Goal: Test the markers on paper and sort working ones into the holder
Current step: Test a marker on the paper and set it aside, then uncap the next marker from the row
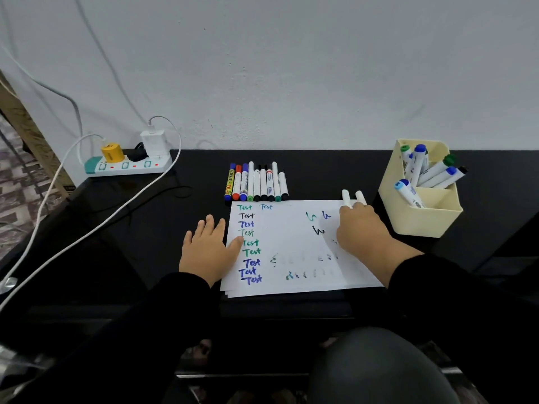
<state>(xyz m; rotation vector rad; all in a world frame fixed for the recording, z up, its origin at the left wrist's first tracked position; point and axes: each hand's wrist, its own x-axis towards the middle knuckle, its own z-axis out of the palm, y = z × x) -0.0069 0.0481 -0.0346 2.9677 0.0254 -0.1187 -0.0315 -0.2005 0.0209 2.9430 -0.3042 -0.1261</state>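
While the left hand [207, 248] is lying flat with fingers straight and spread, its thumb is touching the left edge of the paper [294, 252] and the rest is resting on the black table [320, 173]. Right hand [357, 225] is sitting on the upper right part of the paper, fingers curled round two white markers [353, 197] whose ends are sticking out past the knuckles toward the wall [291, 68]; caps or tips are hidden, cannot tell which end is showing. Paper is carrying a column of "Test" words in green, black and blue down its left side, a few squiggles near the right hand, and faint smudgy marks lower down. More sheets are peeking out underneath at the near left corner. Row of markers [256, 183] is lying side by side just beyond the paper's far edge, caps facing the person. Cream holder [423, 220] is standing to the right of the paper, near the right hand, holding several white markers with blue, green and black caps leaning in its compartments. Power strip [128, 166] with chargers and white cables is sitting at the far left corner of the table.
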